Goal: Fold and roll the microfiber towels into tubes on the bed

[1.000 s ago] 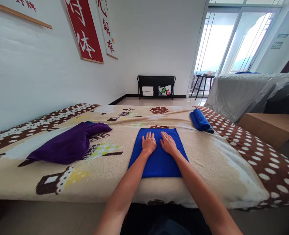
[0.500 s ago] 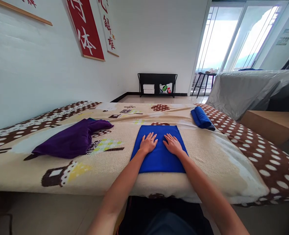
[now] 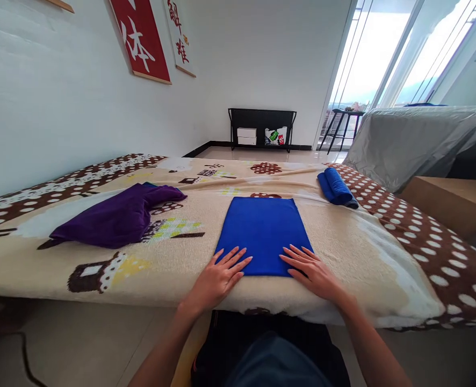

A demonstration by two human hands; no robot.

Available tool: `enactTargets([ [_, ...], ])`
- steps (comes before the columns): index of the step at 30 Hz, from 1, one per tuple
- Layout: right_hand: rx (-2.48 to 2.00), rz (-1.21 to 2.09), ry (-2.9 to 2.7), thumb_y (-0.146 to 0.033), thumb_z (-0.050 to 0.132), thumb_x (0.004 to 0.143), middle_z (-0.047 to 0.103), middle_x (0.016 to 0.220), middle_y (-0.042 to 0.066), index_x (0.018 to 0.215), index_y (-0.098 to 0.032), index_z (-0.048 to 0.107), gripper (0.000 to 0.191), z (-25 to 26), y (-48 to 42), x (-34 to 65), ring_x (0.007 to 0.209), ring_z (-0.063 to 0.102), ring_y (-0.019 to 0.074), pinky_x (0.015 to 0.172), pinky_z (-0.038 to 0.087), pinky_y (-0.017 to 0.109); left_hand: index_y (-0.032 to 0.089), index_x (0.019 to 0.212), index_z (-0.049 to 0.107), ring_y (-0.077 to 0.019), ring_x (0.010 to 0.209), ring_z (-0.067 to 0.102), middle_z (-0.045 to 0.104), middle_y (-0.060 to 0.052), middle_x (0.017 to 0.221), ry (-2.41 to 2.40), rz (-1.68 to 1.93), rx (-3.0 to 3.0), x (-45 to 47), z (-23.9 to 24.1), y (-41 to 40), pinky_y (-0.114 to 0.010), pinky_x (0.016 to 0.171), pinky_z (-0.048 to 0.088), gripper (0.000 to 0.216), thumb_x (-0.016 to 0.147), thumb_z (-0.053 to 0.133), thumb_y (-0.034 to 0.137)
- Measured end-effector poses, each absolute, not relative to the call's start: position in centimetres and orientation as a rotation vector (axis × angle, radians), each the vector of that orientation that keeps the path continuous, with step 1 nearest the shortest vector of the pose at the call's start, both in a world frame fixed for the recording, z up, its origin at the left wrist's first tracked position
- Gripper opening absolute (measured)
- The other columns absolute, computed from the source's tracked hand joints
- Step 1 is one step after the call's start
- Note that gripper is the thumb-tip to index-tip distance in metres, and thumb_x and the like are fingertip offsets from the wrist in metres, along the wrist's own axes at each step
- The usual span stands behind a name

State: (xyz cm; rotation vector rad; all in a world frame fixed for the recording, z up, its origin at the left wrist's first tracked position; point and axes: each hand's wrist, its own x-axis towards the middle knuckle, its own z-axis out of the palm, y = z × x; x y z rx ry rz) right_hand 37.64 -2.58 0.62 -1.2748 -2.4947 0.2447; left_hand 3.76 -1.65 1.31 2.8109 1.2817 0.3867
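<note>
A blue cloth (image 3: 264, 226), folded into a flat rectangle, lies near the front edge of the bed in the head view. On its near left corner rests my left hand (image 3: 222, 277), fingers spread and flat. My right hand (image 3: 312, 271) lies open over the near right corner, its fingertips on the fabric. Neither hand grips anything. Off to the left is a crumpled purple cloth (image 3: 113, 217). Farther back on the right sits a rolled blue cloth (image 3: 335, 186) with a greyish end.
The bed is covered by a beige patterned blanket (image 3: 367, 258) with a brown dotted border. A cardboard box (image 3: 451, 201) and a plastic-covered piece of furniture (image 3: 411, 142) stand at the right. Against the far wall is a black rack (image 3: 262, 119); a stool (image 3: 343, 126) stands by the glass door.
Both hands have slid toward me and apart, from the middle of the folded blue cloth to its near corners. The camera view has tilted slightly down.
</note>
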Motion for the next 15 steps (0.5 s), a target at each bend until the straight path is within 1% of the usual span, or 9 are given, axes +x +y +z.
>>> enactTargets([
  [2, -1.329, 0.232, -2.424, -0.045, 0.044, 0.101, 0.040, 0.154, -0.002, 0.147, -0.039, 0.042, 0.047, 0.1, -3.5, 39.8, 0.146, 0.031, 0.0220, 0.121, 0.027, 0.051, 0.042, 0.151, 0.030, -0.0195, 0.148, 0.031, 0.035, 0.002, 0.158, 1.310, 0.396, 2.772, 1.5, 1.4, -1.8, -0.047, 0.120, 0.026, 0.050, 0.102, 0.039, 0.042],
  [6, -1.288, 0.188, -2.318, -0.038, 0.051, 0.098, 0.051, 0.146, 0.001, 0.142, -0.036, 0.051, 0.043, -1.3, -5.0, 43.0, 0.140, 0.043, 0.0229, 0.118, 0.034, 0.051, 0.038, 0.148, 0.040, -0.0205, 0.143, 0.040, 0.047, -0.002, 0.150, 1.312, 0.477, 2.696, -2.3, 1.0, -2.2, -0.048, 0.119, 0.028, 0.049, 0.099, 0.046, 0.037],
  [10, -1.270, 0.134, -2.148, -0.032, 0.054, 0.097, 0.064, 0.132, 0.003, 0.132, -0.032, 0.062, 0.036, -2.3, -5.5, 43.8, 0.127, 0.057, 0.0227, 0.111, 0.045, 0.049, 0.035, 0.143, 0.048, -0.0199, 0.141, 0.043, 0.053, -0.001, 0.146, 1.306, 0.613, 2.648, -3.5, 0.2, -2.4, -0.047, 0.117, 0.032, 0.045, 0.098, 0.048, 0.035],
  [15, -1.272, 0.088, -2.107, -0.032, 0.057, 0.094, 0.065, 0.131, 0.002, 0.125, -0.030, 0.067, 0.032, -3.0, -5.3, 43.5, 0.126, 0.059, 0.0227, 0.110, 0.046, 0.048, 0.033, 0.125, 0.065, -0.0200, 0.130, 0.055, 0.065, 0.000, 0.133, 1.291, 0.931, 2.602, -3.2, -0.4, -2.1, -0.042, 0.109, 0.042, 0.031, 0.096, 0.055, 0.034],
])
